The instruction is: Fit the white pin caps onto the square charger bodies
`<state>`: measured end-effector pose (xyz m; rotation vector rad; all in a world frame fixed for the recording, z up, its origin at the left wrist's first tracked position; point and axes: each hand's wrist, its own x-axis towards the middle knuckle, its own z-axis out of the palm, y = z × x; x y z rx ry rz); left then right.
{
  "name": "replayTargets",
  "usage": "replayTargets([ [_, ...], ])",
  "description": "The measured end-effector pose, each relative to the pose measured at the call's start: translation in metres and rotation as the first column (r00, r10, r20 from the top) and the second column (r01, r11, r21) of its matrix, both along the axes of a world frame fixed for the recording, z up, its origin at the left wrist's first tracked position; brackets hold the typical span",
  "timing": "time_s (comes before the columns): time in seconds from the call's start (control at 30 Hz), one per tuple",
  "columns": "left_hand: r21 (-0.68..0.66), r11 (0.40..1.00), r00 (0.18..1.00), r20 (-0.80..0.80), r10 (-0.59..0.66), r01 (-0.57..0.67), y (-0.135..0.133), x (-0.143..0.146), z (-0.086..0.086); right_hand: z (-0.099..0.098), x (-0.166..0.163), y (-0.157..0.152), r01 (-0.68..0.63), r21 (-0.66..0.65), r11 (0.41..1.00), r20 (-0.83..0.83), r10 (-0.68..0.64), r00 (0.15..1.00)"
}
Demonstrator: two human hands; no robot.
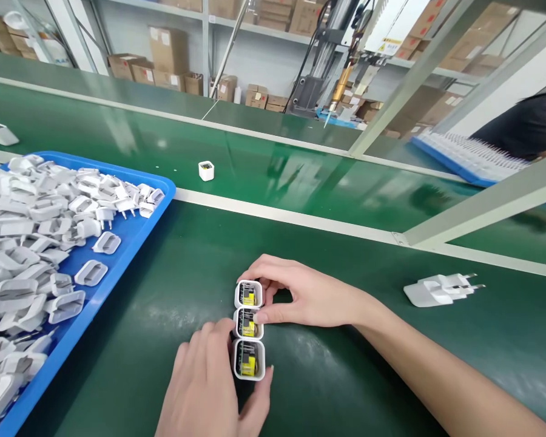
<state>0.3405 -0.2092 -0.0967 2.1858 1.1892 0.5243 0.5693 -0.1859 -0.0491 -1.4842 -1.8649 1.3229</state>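
Note:
Three white charger housings stand in a touching row on the green bench, their open tops showing black and yellow circuit parts: a far one, a middle one and a near one. My right hand is closed around the far end of the row, its fingers behind the far housing and its thumb at the middle one. My left hand holds the near housing, with fingers along the left side and the thumb at its lower right. Some of the left fingertips are hidden.
A blue tray heaped with white plug covers stands at left. A plug adapter with pins lies at right. Beyond the metal strip, a single housing sits on the green belt. A slanted metal post rises at right.

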Motion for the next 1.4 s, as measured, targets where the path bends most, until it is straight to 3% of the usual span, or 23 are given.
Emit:
replayTargets([
  [0.1, 0.011, 0.999, 0.999, -0.013, 0.039, -0.039, -0.003, 0.005, 0.001, -0.001, -0.001, 0.0, 0.002, 0.005, 1.0, -0.005, -0.002, 1.0],
  [0.23, -0.125, 0.992, 1.0, 0.002, 0.021, -0.021, 0.004, -0.001, 0.004, -0.002, 0.003, 0.0, 0.006, 0.004, 1.0, -0.027, -0.006, 1.0],
  [0.37, -0.249, 0.964, 0.983, 0.178, -0.048, 0.092, 0.018, -0.011, 0.005, 0.002, 0.004, -0.002, 0.041, -0.062, 0.997, -0.037, -0.044, 0.998],
  [0.47, -0.34, 0.928, 0.93, 0.366, -0.018, 0.152, 0.026, -0.004, 0.001, 0.0, -0.015, -0.014, 0.245, -0.026, 0.969, 0.07, -0.242, 0.968],
  [0.53, -0.355, 0.922, 0.905, 0.426, 0.016, 0.151, 0.03, 0.009, -0.004, -0.006, -0.037, -0.029, 0.479, 0.013, 0.878, 0.012, -0.479, 0.878],
  [0.6, -0.352, 0.927, 0.886, 0.461, 0.055, 0.126, 0.03, 0.022, -0.012, -0.014, -0.061, -0.045, 0.61, -0.056, 0.79, -0.121, -0.612, 0.782],
  [0.73, -0.404, 0.913, 0.89, 0.435, 0.134, 0.061, 0.019, 0.04, -0.028, -0.023, -0.087, -0.062, 0.536, -0.221, 0.815, -0.233, -0.578, 0.782],
  [0.87, -0.412, 0.909, 0.926, 0.319, 0.203, -0.057, -0.009, 0.046, -0.036, -0.022, -0.082, -0.051, 0.505, -0.174, 0.846, -0.284, -0.534, 0.797],
  [1.0, -0.374, 0.921, 0.917, 0.318, 0.241, -0.112, -0.034, 0.044, -0.028, -0.022, -0.075, -0.04, 0.513, -0.123, 0.85, -0.363, -0.52, 0.774],
  [1.1, -0.287, 0.954, 0.918, 0.351, 0.186, -0.084, -0.037, 0.029, -0.018, -0.027, -0.078, -0.037, 0.524, -0.065, 0.849, -0.421, -0.499, 0.757],
  [1.27, -0.108, 0.988, 0.973, 0.217, -0.082, 0.108, -0.012, -0.006, -0.01, -0.031, -0.078, -0.03, 0.541, -0.059, 0.839, -0.503, -0.493, 0.71],
  [1.33, -0.114, 0.979, 0.975, 0.165, -0.15, 0.17, -0.001, -0.011, -0.008, -0.027, -0.071, -0.033, 0.566, -0.041, 0.823, -0.482, -0.513, 0.711],
  [1.4, -0.124, 0.966, 0.967, 0.149, -0.208, 0.227, 0.01, -0.013, -0.006, -0.019, -0.062, -0.044, 0.579, 0.021, 0.815, -0.365, -0.533, 0.763],
])
